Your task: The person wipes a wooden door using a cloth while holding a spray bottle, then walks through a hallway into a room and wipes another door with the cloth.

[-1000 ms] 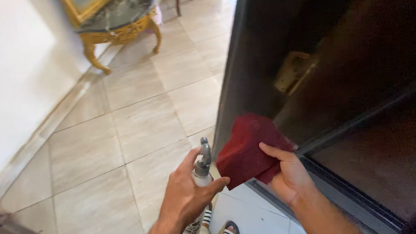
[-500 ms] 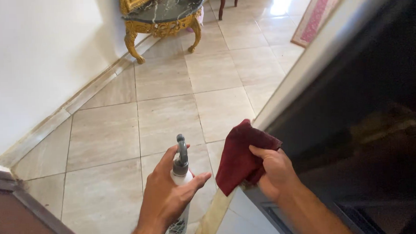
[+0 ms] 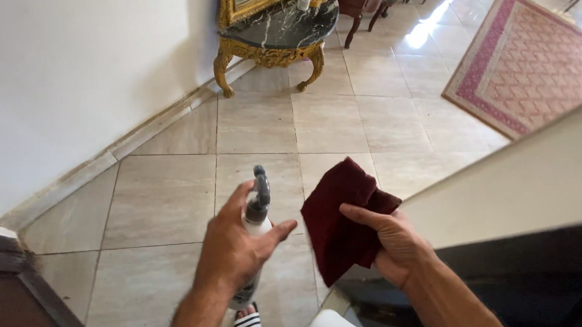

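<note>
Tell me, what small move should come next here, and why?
Probably turn the spray bottle in the left hand toward the dark red cloth and squeeze: the right hand holds the cloth open beside the nozzle, which points away across the floor.

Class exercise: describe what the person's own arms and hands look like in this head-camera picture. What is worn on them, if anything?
Both forearms are bare, with no sleeves in view. The left hand and right hand wear no gloves, and no rings, watch or bracelet show. Dark hair is visible along both forearms. Fingernails are short, as far as can be seen.
</note>
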